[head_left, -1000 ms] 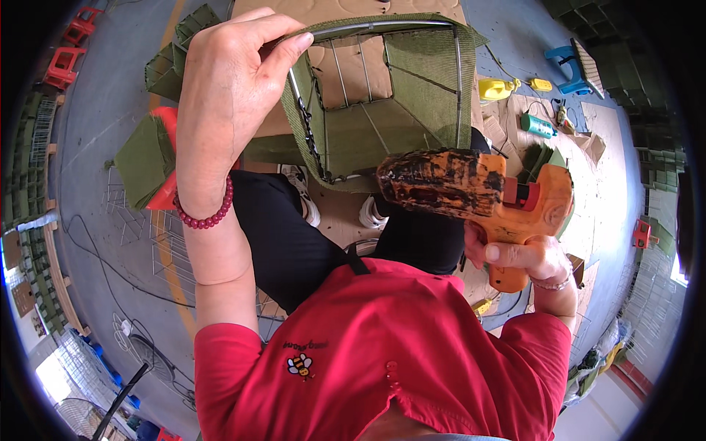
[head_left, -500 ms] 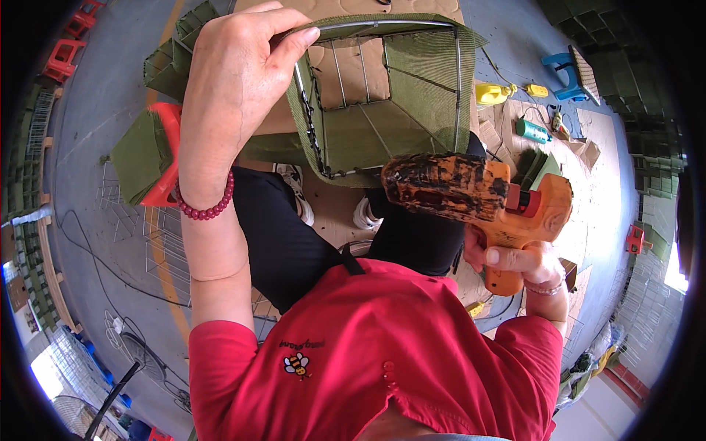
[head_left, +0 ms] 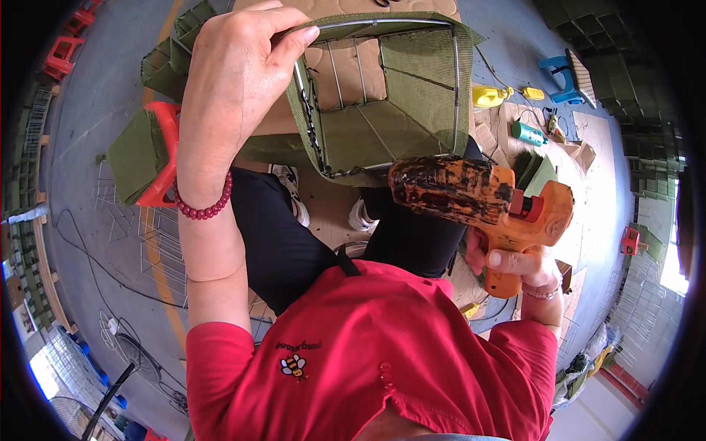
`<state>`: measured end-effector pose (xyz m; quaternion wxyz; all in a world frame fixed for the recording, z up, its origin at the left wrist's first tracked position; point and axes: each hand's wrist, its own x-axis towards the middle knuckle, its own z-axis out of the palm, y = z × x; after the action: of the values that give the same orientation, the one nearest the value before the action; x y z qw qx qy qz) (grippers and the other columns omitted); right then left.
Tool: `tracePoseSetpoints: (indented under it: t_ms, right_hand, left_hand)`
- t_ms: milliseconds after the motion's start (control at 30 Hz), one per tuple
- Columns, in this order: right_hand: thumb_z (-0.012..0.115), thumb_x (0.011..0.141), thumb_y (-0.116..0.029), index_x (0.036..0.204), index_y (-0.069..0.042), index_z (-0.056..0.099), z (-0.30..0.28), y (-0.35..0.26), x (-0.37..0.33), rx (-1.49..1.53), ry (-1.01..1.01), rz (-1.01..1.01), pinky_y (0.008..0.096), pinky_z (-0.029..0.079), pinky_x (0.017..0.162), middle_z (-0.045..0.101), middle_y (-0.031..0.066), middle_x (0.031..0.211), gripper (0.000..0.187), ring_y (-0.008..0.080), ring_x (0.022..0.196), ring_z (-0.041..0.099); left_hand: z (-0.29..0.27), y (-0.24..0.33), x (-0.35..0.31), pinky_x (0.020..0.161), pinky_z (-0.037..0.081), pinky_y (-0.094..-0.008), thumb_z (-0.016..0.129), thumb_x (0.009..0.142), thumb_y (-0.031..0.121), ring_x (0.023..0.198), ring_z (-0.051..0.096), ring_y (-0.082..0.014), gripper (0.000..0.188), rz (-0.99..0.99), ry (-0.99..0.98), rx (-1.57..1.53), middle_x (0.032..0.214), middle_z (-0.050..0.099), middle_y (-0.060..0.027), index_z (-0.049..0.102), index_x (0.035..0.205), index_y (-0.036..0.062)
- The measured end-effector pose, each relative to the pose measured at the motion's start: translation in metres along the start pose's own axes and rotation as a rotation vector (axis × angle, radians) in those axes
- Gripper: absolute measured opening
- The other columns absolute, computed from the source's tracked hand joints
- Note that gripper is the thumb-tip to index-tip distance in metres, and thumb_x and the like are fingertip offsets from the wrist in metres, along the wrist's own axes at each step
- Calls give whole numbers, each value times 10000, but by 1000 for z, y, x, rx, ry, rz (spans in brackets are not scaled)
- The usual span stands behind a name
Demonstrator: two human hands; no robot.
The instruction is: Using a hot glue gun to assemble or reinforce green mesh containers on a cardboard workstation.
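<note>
A four-sided basket of green mesh fabric (head_left: pixel 418 92) over a wire frame stands tilted in front of me, its open side toward me. My left hand (head_left: pixel 239 88) is closed at its upper left corner, pinching the fabric edge against the wire rim (head_left: pixel 368 23) between thumb and fingers. My right hand (head_left: pixel 531 266) is wrapped round the handle of an orange hot glue gun (head_left: pixel 452 192) smeared with black. The gun's nose is at the basket's lower rim. Dark glue (head_left: pixel 312 136) lies in blobs along the left rim. My left fingertips behind the edge are hidden.
A red stool (head_left: pixel 163 165) with green fabric pieces (head_left: pixel 134 158) stands at the left. Beyond the gun lie a yellow bottle (head_left: pixel 491 95), a green bottle (head_left: pixel 529 133) and cardboard (head_left: pixel 588 154). A blue stool (head_left: pixel 565 79) is farther right. Cables (head_left: pixel 110 275) cross the floor.
The glue gun has shifted slightly right along the lower rim, and a dark strand now shows near its nose. My left hand keeps its hold on the basket's corner.
</note>
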<state>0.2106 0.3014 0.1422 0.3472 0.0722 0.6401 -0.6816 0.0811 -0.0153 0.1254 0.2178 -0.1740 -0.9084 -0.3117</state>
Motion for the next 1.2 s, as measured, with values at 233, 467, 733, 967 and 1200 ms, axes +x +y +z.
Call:
tracePoseSetpoints:
  t_ms: [233,467,733,967,1200]
  right_hand:
    - [717,786,-152,1045,8,565,-4,7,-4,18,5,-39,289,466,642,572,65,847,341,150,735,556]
    - [708,773,-128,1054,15,556,-3,8,-6,28,28,-49,294,465,635,564,69,839,350,153,715,546]
    - [707,768,-116,1077,22,564,-5,9,-8,76,36,-54,300,480,654,584,82,861,367,168,739,576]
    - [693,795,-163,1145,39,557,0,12,0,5,-4,-74,326,509,761,623,111,927,426,221,827,646]
    - [697,784,-181,1168,43,536,1,12,-8,90,87,-91,356,530,761,620,126,921,473,240,815,647]
  left_hand:
    - [-1,1,0,552,395,-266,684,864,125,556,458,-120,178,-2,-8,-1,678,512,-59,647,901,-45]
    - [0,1,0,552,392,-268,681,865,125,553,454,-125,177,23,-3,-11,679,511,-60,644,902,-45]
    - [0,1,1,550,390,-274,678,866,131,548,449,-132,176,14,-2,12,669,505,-66,646,902,-38]
    - [1,2,1,548,389,-285,678,868,143,546,433,-144,185,3,-1,17,674,502,-76,644,906,-35]
    - [0,-1,1,557,394,-291,674,871,149,552,434,-156,189,4,7,38,687,508,-79,642,918,-32]
